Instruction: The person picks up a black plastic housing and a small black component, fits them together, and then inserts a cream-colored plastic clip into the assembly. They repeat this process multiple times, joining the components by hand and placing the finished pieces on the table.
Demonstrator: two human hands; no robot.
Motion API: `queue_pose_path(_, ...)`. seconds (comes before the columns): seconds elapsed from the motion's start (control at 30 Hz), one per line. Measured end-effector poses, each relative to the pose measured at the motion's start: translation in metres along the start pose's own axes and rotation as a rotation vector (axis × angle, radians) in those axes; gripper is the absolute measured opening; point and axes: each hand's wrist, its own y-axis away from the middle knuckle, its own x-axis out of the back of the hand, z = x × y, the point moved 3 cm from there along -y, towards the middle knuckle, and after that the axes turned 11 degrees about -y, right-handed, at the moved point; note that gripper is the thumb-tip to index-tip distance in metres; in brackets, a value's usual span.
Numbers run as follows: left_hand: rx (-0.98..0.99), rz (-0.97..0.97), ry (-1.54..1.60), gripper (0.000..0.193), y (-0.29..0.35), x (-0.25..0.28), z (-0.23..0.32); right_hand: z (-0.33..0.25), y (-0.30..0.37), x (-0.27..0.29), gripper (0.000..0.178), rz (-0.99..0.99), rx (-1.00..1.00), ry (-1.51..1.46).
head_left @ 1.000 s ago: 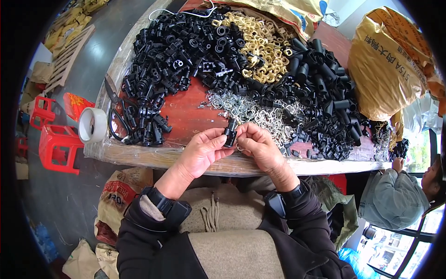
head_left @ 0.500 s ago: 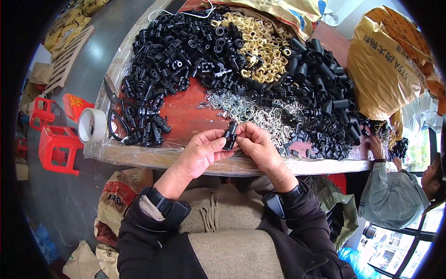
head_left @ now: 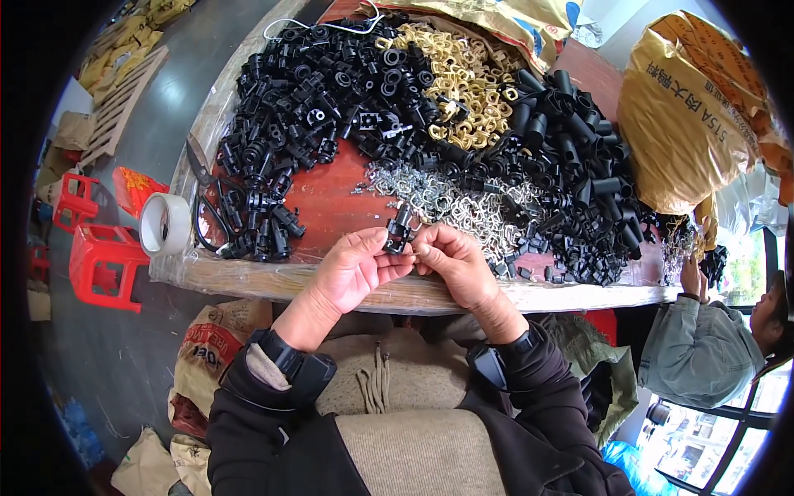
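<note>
My left hand (head_left: 351, 271) pinches a black plastic fitting (head_left: 401, 228) between thumb and fingers, just above the table's near edge. The fitting is a short cylinder with an open, frame-like lower end, held nearly upright. My right hand (head_left: 460, 266) is closed in a pinch beside the fitting's lower end; whatever is between its fingertips is too small to make out. Beyond my hands lies a heap of silver metal clips (head_left: 475, 217). Similar black fittings (head_left: 285, 103) are piled at the far left, and yellowish rings (head_left: 473, 78) lie at the back.
Black tubes (head_left: 579, 128) and small black pieces (head_left: 589, 258) cover the table's right side. Scissors (head_left: 203, 169) and a white tape roll (head_left: 165, 223) are at the left edge. Red stools (head_left: 106, 266) stand on the floor. A co-worker (head_left: 703, 351) sits at the right.
The black fitting has moved slightly left and up and turned in my left hand. My right fingertips have shifted to its lower end. The co-worker's hands have come together.
</note>
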Motion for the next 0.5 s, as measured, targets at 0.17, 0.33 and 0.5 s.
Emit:
queue_pose_path(0.17,-0.001,0.008,-0.033,0.024,-0.0001,-0.004,0.0,0.0045,0.0019,-0.0001,0.013,0.047,0.088,0.176)
queue_pose_path(0.33,-0.005,0.075,-0.063,0.023,0.0011,-0.0062,-0.0017,0.0009,0.0025,-0.0006,0.013,0.05,0.116,0.131)
queue_pose_path(0.5,-0.007,0.095,-0.088,0.022,0.0002,-0.0049,-0.0042,-0.0001,0.0032,-0.0011,0.013,0.067,0.103,0.111)
